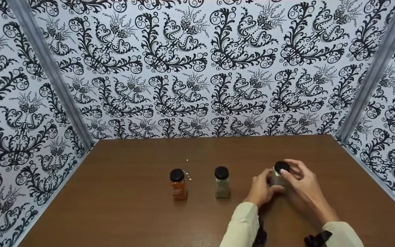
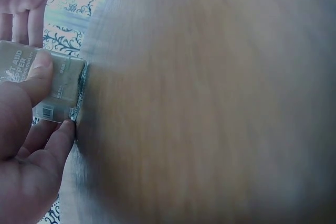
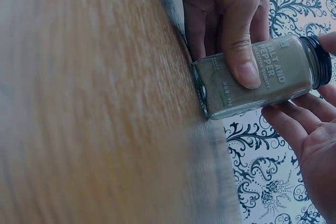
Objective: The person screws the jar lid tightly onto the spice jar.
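Note:
A square glass spice jar [image 1: 277, 179] with a black lid [image 1: 282, 166] is at the right of the table, between both hands. Its label reads "salt and pepper" in the right wrist view, where the pale powder inside the jar [image 3: 247, 85] shows. My left hand [image 1: 261, 188] grips the body low down, thumb across the label. At the top, my right hand [image 1: 306, 181] holds the black lid between thumb and fingers. The jar's base is right at the tabletop in both wrist views.
A jar of orange-red spice [image 1: 179, 190] and a jar of greenish spice [image 1: 222, 188] stand upright to the left on the brown table [image 1: 115, 212]. Small shiny bits [image 1: 188, 175] lie near the orange-red one. Patterned walls [image 1: 183, 68] enclose the back and sides.

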Tool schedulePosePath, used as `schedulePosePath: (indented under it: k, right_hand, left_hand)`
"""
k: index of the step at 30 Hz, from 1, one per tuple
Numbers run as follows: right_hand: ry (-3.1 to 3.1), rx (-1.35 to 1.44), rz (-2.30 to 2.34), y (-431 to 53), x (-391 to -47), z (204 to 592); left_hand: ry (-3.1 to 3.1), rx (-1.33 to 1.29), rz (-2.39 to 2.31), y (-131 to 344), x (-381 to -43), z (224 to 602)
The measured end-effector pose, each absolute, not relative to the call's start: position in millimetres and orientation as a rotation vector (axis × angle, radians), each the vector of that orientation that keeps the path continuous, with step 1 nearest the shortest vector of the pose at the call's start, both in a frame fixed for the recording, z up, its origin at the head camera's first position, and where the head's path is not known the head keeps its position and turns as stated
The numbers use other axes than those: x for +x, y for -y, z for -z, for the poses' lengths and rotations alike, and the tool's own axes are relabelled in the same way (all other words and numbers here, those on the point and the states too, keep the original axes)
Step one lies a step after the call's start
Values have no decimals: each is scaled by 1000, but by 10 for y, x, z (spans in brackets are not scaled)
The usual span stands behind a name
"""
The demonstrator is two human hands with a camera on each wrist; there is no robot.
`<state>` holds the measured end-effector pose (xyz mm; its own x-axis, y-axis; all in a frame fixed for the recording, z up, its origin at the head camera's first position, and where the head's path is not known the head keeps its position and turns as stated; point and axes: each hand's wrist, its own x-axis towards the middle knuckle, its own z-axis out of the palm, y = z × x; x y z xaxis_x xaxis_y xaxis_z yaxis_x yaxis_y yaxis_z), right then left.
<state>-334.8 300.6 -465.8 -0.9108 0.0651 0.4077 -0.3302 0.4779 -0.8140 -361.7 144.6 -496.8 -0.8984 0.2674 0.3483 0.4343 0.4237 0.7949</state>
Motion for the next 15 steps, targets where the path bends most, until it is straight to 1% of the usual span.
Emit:
schedulePosePath:
  k: [6, 15]
  right_hand:
    - [2311, 266, -1362, -3008, -3346, 4655]
    - [2344, 218, -1403, -2998, -3360, 4665]
  left_hand:
    - [2511, -650, 1421, -1455, -3624, 4974]
    - [2525, -636, 1390, -1451, -3634, 4972]
